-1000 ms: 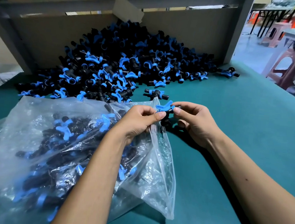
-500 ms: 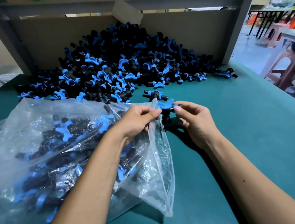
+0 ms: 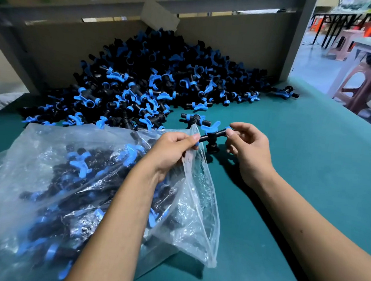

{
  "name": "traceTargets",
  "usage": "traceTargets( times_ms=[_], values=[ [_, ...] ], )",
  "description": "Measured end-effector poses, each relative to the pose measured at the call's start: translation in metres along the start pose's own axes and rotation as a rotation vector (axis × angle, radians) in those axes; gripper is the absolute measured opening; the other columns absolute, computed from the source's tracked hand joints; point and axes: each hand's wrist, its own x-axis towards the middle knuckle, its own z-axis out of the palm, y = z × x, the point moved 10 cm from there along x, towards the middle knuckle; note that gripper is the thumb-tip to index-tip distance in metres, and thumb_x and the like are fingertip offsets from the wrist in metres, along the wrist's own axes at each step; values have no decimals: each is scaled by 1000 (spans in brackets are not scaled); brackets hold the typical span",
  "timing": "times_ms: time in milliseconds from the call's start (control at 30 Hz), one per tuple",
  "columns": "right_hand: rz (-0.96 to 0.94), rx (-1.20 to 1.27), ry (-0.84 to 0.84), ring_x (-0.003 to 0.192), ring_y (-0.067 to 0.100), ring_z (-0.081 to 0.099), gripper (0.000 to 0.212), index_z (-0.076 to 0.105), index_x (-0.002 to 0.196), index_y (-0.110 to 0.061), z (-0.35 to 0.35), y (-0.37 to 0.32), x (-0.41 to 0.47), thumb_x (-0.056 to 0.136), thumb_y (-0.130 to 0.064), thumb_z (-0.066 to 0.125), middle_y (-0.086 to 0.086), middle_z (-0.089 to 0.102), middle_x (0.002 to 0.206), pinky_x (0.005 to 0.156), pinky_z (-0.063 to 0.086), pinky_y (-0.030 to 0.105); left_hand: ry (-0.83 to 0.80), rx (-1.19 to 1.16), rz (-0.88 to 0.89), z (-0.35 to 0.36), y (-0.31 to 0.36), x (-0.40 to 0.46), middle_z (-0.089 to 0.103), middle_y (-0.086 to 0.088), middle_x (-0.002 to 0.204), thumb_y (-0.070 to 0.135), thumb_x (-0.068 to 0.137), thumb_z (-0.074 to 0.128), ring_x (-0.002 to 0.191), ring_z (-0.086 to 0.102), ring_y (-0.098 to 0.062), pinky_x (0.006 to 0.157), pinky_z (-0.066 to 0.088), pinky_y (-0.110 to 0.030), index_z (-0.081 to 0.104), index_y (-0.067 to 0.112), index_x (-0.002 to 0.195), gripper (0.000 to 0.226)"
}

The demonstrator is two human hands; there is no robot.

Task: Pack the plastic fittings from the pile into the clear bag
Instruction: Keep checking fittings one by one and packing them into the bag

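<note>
Nearest the camera lies the clear bag (image 3: 51, 174), slumped on its side on the green tabletop (image 3: 289, 161) and already bulging with black-and-blue plastic fittings. Its film is thin, crinkled and floppy, so the mouth will likely sag shut unless something holds it. The left hand (image 3: 172, 150) does that job: its fingers and thumb are curled round the raised edge of the bag's mouth, pinching the film, and they appear also to touch 1 end of the tee fitting (image 3: 212, 136), though I cannot tell how firmly.

Just beyond the mouth, that tee fitting hangs above the table, its black cross-tube held level, a blue wing tab on top and a short black stub pointing down. The right hand (image 3: 249, 149) pinches its far end between thumb and fingertips. Judging by its size and material, the part should be light, rigid and a little slick; the straight tube ends look the surest places to grip, since the blue tabs might flex or twist.

A little farther off, 1 loose fitting (image 3: 195, 118) rests on the tabletop, apart from the others. Behind it rises the pile (image 3: 153, 80), a large heap of the same fittings banked against a cardboard wall (image 3: 232, 37). A great deal remains there, so the packing seems well short of finished. Plastic stools (image 3: 359, 85) stand on the floor beyond the table's right edge.
</note>
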Motion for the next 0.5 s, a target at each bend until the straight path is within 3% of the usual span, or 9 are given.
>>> traceTargets(
  times_ms=[67, 167, 267, 367, 433, 500],
  values=[
    [-113, -187, 0, 60, 16, 56, 13, 60, 93, -13, 5, -9, -5, 92, -17, 73, 0, 62, 76, 54, 49, 30, 53, -62, -3, -3, -1, 1, 58, -2, 58, 33, 100, 66, 50, 50, -14, 53, 44, -26, 70, 8, 82, 31],
    [-211, -410, -143, 74, 24, 64, 27, 56, 92, -21, 26, -14, -14, 84, -33, 79, -3, 65, 85, 63, 55, 41, 36, -103, -1, -1, 1, 2, 59, -3, 57, 35, 101, 64, 47, 51, -14, 50, 45, -25, 70, 6, 85, 34],
    [-326, -533, -199, 81, 14, 65, 39, 56, 92, -22, 36, -23, -20, 75, -35, 88, -8, 67, 87, 76, 52, 25, -36, -61, -15, 8, 0, -1, 61, -6, 59, 36, 101, 63, 48, 52, -18, 52, 45, -29, 72, 5, 87, 35],
    [-320, -503, -154, 79, 10, 64, 32, 60, 89, -16, 29, -22, -17, 75, -22, 88, -6, 69, 84, 77, 51, 23, -51, -5, -32, 9, 0, -2, 62, -5, 60, 40, 99, 65, 48, 53, -17, 51, 45, -28, 73, 6, 86, 37],
    [-193, -405, -142, 75, 15, 65, 23, 63, 91, -10, 24, -12, -12, 81, -14, 83, 9, 72, 85, 73, 56, 32, -59, 11, -12, 11, 4, -3, 62, -3, 60, 43, 98, 65, 50, 52, -15, 52, 43, -28, 73, 7, 86, 38],
    [-13, -151, -172, 72, 18, 68, 11, 64, 93, -4, 23, -1, -11, 90, -8, 73, 19, 73, 87, 64, 56, 32, -61, -10, 19, 9, 11, -4, 61, -3, 63, 41, 95, 69, 55, 53, -16, 57, 46, -27, 72, 10, 84, 33]
  ],
)
